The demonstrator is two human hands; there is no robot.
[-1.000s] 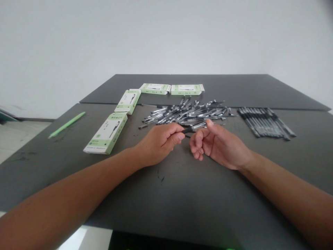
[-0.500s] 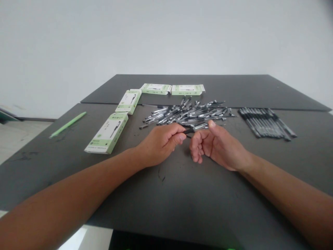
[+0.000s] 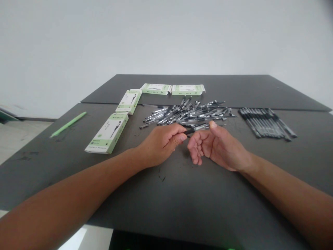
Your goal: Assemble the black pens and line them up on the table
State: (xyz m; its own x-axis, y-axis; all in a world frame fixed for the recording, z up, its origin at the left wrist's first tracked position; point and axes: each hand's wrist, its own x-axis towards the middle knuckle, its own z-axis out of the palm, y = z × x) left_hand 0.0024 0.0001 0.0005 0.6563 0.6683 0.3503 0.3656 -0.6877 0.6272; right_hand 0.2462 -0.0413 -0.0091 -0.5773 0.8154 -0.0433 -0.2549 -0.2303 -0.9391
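Note:
My left hand (image 3: 161, 143) and my right hand (image 3: 217, 146) meet over the middle of the dark table (image 3: 182, 194). Both are closed on one black and clear pen (image 3: 195, 128). The left pinches its dark end; the right holds the clear barrel between thumb and curled fingers. Just beyond them lies a loose heap of pens (image 3: 187, 111).
A neat row of black pens (image 3: 265, 122) lies at the right. Several white and green boxes (image 3: 108, 132) stand at the left and back, one of them at the far middle (image 3: 187, 89). A green pen (image 3: 68, 124) lies near the left edge.
My hands have hardly shifted. The right hand's fingers have moved a little to the left along the pen, closer to the left hand.

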